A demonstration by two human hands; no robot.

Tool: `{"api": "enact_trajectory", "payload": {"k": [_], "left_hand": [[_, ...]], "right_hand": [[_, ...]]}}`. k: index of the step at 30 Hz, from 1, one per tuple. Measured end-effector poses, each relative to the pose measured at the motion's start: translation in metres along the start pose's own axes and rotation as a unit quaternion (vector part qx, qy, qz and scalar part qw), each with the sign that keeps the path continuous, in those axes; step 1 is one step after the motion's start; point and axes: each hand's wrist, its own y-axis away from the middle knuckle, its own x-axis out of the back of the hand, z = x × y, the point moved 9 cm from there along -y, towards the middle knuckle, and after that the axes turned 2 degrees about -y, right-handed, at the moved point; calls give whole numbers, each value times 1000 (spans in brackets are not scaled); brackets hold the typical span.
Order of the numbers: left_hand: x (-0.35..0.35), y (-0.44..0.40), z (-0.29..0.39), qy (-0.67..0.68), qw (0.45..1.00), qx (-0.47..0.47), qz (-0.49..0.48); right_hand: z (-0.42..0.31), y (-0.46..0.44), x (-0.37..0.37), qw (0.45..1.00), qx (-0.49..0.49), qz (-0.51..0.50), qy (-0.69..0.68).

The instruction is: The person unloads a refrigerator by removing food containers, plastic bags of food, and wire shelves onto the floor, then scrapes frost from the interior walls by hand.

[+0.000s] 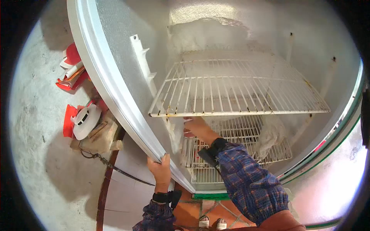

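Curled over the edge of the white panel (pixel 127 98), the left hand (pixel 159 173) grips it from the side. Under the upper wire shelf (pixel 235 86), the right hand (pixel 197 129) reaches in, fingers partly open; its contact is unclear. A crumpled plastic bag (pixel 269 136) lies on a lower rack (pixel 239 134).

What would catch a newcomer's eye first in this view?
Probably the rust-spotted wire shelf spanning the middle of the open white cabinet. Below it, the right hand, in a plaid sleeve, reaches toward the cabinet's left side, while the left hand grips the lower part of the white edge. Bright red items also stand out at far left.
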Motion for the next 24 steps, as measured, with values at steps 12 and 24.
{"api": "enact_trajectory", "payload": {"k": [12,24], "left_hand": [[-1,2,5,13,1000,12,-3],[-2,3,-1,-7,999,25,-25]], "right_hand": [[-83,12,-19,956,270,1,119],[-131,53,-25,968,164,-18,186]]}}
